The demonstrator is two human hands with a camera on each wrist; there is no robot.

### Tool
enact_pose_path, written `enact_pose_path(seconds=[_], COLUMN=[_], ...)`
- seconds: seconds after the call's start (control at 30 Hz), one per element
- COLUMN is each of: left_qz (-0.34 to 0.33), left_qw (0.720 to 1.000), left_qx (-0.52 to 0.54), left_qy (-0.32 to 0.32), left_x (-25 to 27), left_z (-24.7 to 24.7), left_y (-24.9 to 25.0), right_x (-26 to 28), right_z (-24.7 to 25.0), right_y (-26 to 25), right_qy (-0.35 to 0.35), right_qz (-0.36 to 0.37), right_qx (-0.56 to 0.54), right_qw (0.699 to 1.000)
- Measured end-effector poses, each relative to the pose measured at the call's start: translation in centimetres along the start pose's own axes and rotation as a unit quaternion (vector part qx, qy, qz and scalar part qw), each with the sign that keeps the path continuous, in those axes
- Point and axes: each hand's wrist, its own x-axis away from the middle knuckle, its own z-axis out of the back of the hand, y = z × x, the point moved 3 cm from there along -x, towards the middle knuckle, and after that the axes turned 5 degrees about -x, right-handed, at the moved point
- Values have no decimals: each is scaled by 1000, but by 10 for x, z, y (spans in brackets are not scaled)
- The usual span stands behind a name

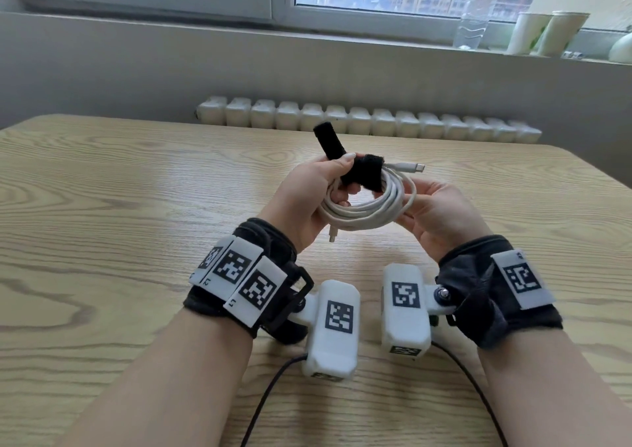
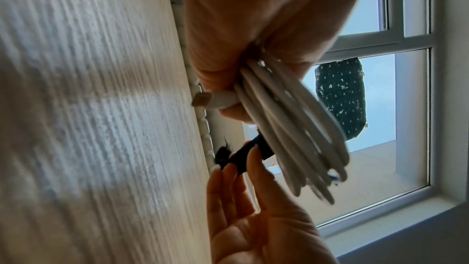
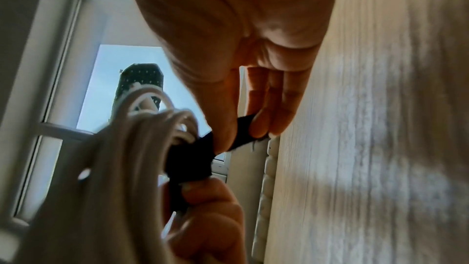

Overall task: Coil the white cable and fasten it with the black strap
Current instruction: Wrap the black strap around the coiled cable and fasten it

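Table as landmark; my hands held above its middle; white cable already coiled, step in hand I judge as strapping; left hand clasps coil's left side, thumb pinning black strap on top, loose end standing up; right hand cups coil's right side, fingers pinching strap from behind; next: pull end round, press closed

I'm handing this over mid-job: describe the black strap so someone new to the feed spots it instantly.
Start at the wooden table; above its middle, two hands hold up the coiled white cable. The black strap is wrapped over the coil's far side, gripped by the left hand and pinched by the right hand. It is the only dark, fuzzy band there, one loose end sticking up.
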Motion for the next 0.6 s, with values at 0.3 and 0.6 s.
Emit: enact_pose_path(seconds=[0.3,0.6], left_qz=[81,49], left_qw=[985,976], left_qx=[-69,-190], left_qy=[-138,-99], left_x=[14,12], left_z=[-13,-11], left_y=[1,1], right_x=[-6,4], right_z=[35,20], right_y=[-15,-33], right_qy=[190,140], right_qz=[108,179], right_qx=[42,109], right_qw=[975,968])
